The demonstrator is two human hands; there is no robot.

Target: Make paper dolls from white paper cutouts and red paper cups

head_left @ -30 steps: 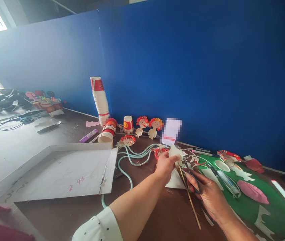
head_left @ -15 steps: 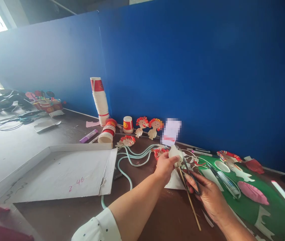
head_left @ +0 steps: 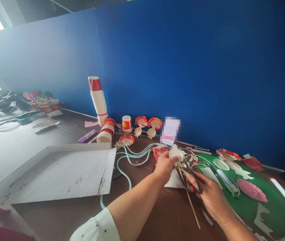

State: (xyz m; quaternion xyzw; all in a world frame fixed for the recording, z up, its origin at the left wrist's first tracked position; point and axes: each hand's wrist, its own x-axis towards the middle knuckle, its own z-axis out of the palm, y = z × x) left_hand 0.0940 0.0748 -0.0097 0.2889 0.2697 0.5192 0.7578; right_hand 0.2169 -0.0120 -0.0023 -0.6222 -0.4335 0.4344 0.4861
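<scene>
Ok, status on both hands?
Left hand pinching white paper cutout; right hand holding scissors beside it; wooden stick between the hands, unclear if held.

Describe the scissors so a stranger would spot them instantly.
Find the green mat on the right, then the person's right hand near its left edge. The scissors are in that hand's grip: unlike the pale wooden stick beside them, they have a dark, looped handle.

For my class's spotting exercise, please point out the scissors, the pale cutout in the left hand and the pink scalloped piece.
Scissors (head_left: 186, 162), head view: on a blade.
Pale cutout (head_left: 174, 152), head view: on its broad part.
Pink scalloped piece (head_left: 252, 190), head view: mid-surface.
</scene>
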